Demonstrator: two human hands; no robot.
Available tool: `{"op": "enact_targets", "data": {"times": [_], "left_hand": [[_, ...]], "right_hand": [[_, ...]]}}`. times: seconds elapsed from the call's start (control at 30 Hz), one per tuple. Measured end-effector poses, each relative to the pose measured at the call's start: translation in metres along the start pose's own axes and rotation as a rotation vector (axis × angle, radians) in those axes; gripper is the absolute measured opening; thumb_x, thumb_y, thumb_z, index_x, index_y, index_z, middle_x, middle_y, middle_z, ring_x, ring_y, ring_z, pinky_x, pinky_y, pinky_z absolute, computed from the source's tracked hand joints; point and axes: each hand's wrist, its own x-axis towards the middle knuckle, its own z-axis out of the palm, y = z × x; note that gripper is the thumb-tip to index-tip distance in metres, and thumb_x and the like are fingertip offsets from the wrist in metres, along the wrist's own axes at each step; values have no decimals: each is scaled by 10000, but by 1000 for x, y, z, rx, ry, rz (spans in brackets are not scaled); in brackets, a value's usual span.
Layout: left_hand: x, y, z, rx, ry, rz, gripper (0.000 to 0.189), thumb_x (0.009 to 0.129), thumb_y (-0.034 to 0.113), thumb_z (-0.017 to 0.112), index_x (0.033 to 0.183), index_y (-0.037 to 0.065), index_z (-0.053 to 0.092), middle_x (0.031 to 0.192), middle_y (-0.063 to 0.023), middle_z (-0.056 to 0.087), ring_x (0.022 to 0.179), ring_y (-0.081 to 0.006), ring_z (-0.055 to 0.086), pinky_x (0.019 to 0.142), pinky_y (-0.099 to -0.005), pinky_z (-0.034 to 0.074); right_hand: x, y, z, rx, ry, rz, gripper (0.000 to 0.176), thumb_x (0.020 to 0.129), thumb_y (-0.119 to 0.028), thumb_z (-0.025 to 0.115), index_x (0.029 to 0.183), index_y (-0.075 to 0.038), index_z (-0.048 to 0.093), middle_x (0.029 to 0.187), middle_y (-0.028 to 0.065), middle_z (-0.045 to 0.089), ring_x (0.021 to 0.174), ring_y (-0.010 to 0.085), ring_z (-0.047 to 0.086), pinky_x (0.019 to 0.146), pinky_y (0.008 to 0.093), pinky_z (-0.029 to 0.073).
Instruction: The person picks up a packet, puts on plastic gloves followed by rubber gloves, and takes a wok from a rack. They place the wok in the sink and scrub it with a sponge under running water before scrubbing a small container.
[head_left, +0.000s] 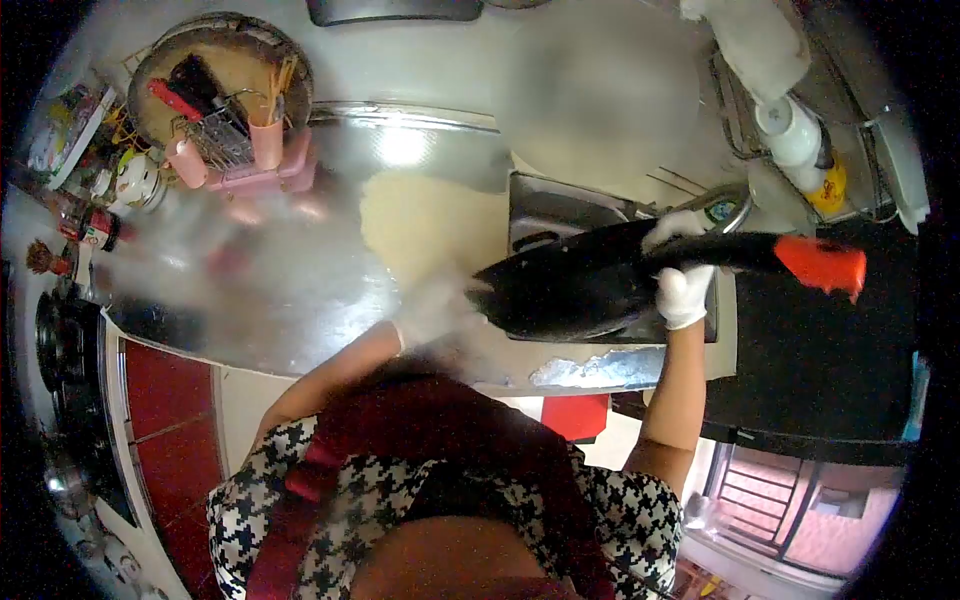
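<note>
A black pan (570,285) with a long handle ending in a red-orange tip (825,268) is tilted over the sink (560,205). My right hand (683,275), in a white glove, grips the pan near the base of its handle. At the pan's far left edge is my left hand (440,310), also gloved in white; its fingers are blurred, and their hold on the rim is hard to make out. Part of the sink and the faucet (735,210) lie behind the pan and my right hand.
A pink basket (265,175) with cups and utensils stands at the upper left. Jars (138,180) line the left side. A white bottle (790,130) hangs by a rack at the upper right. A dark countertop (820,350) lies to the right. Haze blurs parts of the view.
</note>
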Motion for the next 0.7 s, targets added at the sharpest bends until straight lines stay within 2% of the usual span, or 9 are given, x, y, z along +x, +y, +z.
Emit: {"op": "enact_targets", "data": {"times": [0.07,0.17,0.23,0.27,0.37,0.4,0.43,0.57,0.7], "left_hand": [[3,4,19,-59,-257,-242,490,764,309,653,1149,29,538,1018,-177,593,932,-280,579,865,-363,439],[-4,14,57,4,-165,-20,433,788,282,647,1111,8,555,964,-154,622,876,-218,602,799,-341,471],[1,24,70,-250,-252,-185,401,801,258,641,1099,2,561,949,-134,630,868,-197,600,781,-325,476],[4,30,81,-494,-323,-334,369,813,233,634,1088,-4,566,934,-114,638,860,-176,598,763,-308,481],[19,21,122,-378,-446,-334,337,825,195,627,1094,2,566,936,-81,634,861,-140,569,761,-287,474],[19,3,144,-371,-368,-116,341,817,214,639,1083,11,573,944,-75,630,855,-140,554,768,-294,469],[29,3,152,-359,-379,-117,341,817,214,639,1083,11,573,944,-75,630,855,-140,554,768,-294,469],[47,-20,192,-437,-294,-338,382,810,242,641,1090,-7,566,976,-85,626,873,-153,549,791,-301,459],[64,-13,216,-501,-57,-562,626,763,395,657,1083,-125,518,1061,-169,587,926,-202,555,830,-317,442]], "right_hand": [[0,3,-8,-84,-82,60,446,519,-336,687,816,-38,537,812,65,512,788,209,497,733,319,407],[3,17,-24,-250,-191,-54,496,511,-350,716,862,-31,569,827,132,573,808,332,548,757,391,429],[18,25,-23,-294,-298,-32,341,542,-222,662,787,-14,549,760,92,540,718,229,520,699,324,431],[26,22,-24,-373,-355,-118,396,556,-294,679,808,-13,560,769,121,561,729,265,538,704,352,437],[47,43,-13,-438,-646,-125,692,657,-634,568,993,-29,584,835,251,598,827,410,574,754,447,443],[45,52,-8,-470,-666,-142,697,668,-637,555,1011,-32,585,840,245,605,823,406,582,756,443,447],[46,63,-1,-496,-691,-163,702,679,-641,542,1029,-35,585,845,239,612,819,401,589,758,439,451],[44,89,19,-532,-759,-155,706,717,-649,503,1069,-43,582,878,228,619,840,375,598,780,417,456],[55,107,23,-514,-816,-250,721,724,-672,472,1060,-45,589,895,246,613,869,365,595,815,404,449]]}}
